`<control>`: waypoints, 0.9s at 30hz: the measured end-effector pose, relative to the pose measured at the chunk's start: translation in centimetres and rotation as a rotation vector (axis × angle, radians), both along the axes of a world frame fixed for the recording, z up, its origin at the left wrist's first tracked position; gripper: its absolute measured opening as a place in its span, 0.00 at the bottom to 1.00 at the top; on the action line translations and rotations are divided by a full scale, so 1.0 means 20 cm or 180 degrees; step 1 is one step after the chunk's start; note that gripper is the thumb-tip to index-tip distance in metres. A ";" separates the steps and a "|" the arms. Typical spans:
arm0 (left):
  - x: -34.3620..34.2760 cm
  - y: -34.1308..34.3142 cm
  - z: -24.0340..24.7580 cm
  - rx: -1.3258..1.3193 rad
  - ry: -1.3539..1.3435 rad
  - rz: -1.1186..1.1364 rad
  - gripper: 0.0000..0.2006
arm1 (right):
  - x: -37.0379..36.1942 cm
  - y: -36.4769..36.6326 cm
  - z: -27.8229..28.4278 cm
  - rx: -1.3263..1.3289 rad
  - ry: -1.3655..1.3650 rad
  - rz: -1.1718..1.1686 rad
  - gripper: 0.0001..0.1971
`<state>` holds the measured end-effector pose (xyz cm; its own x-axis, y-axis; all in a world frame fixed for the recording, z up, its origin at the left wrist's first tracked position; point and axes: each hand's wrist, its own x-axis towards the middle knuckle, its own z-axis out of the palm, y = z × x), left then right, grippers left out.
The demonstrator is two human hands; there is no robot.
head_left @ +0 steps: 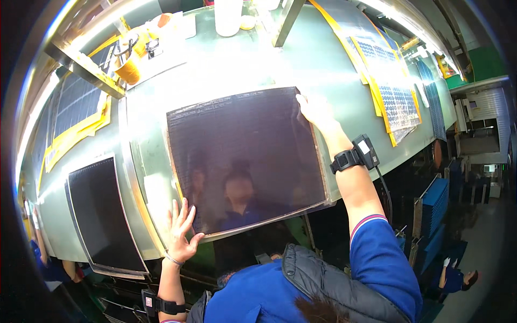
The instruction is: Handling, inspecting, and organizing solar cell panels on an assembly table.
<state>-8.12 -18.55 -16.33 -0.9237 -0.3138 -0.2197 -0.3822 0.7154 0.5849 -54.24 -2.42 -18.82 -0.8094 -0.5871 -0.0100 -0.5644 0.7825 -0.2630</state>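
A large black solar panel (250,161) lies flat on the pale green worktable before me, its glossy face mirroring a person's outline. Its near edge reaches the table's front edge. Spread fingers of my left hand (183,231) rest at the panel's near left corner, thumb pointing right along the edge. At the far right corner, my right hand (319,112) closes on the panel's side edge; bright light washes out part of its fingers. A black strap with a small device (355,155) sits on my right wrist, a cable hanging from it.
Left of a metal strip, a smaller dark panel (105,215) lies near the table's edge. Yellow-edged sheets with cell-patterned panels (392,91) lie at far right. An orange tape roll (128,70) stands by a metal post (89,67). Another person (456,279) is at lower right.
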 end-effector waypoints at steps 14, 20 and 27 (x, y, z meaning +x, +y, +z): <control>-0.01 0.00 0.01 0.0015 -0.0022 -0.0047 0.39 | -0.02 -0.02 0.05 0.0037 -0.0315 0.0178 0.20; 0.04 0.03 0.01 -0.0453 -0.0280 -0.0016 0.42 | 0.02 -0.04 0.04 0.0886 0.1050 0.0232 0.20; -0.24 0.11 0.13 -0.1253 -0.0433 -0.0123 0.32 | 0.16 -0.08 -0.13 -0.0473 0.1172 0.0094 0.23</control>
<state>-12.96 -16.31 -13.68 -0.9073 -0.3639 -0.2107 -0.4056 0.8896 0.2100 -50.99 -4.08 -21.47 -0.7258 -0.5835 0.3645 -0.6638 0.7331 -0.1481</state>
